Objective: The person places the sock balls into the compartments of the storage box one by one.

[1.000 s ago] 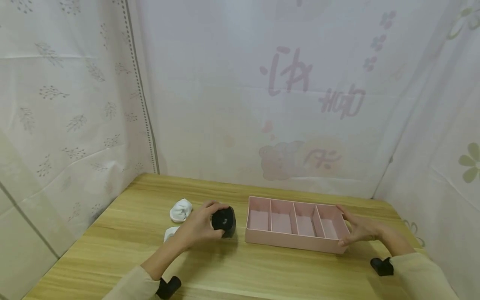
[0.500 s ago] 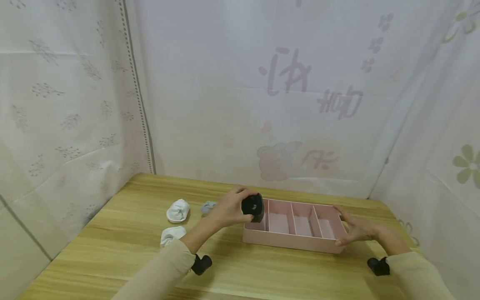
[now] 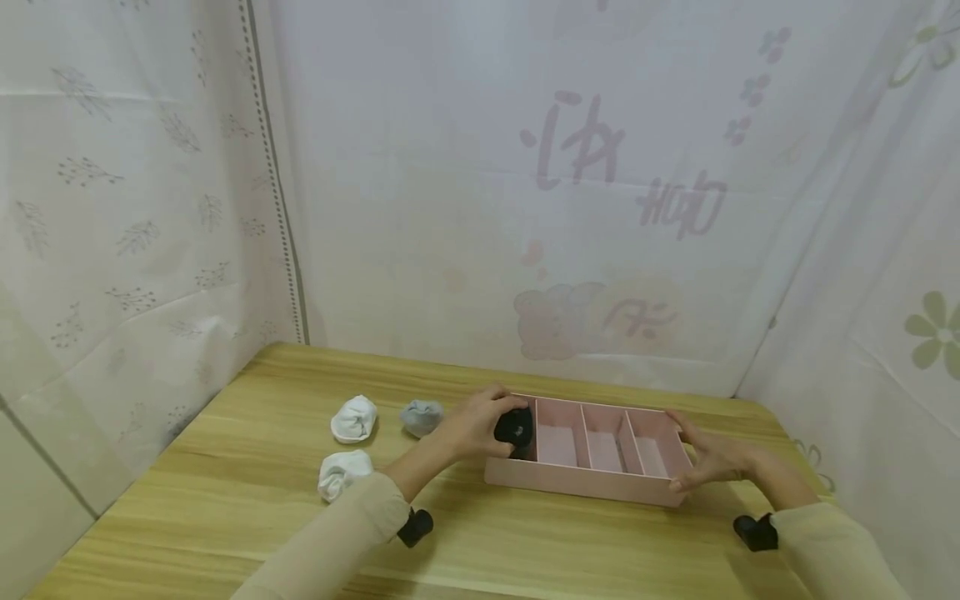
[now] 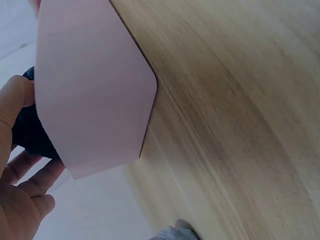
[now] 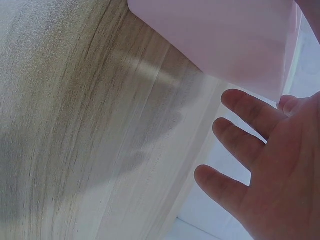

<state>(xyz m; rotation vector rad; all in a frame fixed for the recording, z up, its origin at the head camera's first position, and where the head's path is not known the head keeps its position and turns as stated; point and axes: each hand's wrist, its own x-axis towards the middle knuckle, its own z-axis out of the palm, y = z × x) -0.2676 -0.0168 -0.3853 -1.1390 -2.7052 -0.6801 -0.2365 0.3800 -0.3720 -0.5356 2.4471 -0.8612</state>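
My left hand holds a black rolled-up sock down in the leftmost compartment of a pink divided box. In the left wrist view, the sock shows behind the box's end wall, thumb and fingers around it. My right hand grips the box's right end, thumb at the front corner and a finger at the back corner. Its other fingers are spread outside the end wall in the right wrist view. The other compartments hold nothing.
A grey rolled sock lies left of the box, behind my left wrist. Two white rolled socks are farther left on the wooden table. Patterned cloth curtains surround the table's back and sides.
My left hand has carried the black sock from the table left of the box rightward, then lowered it into the leftmost compartment. The grey sock has come into view. My right hand stays on the box.
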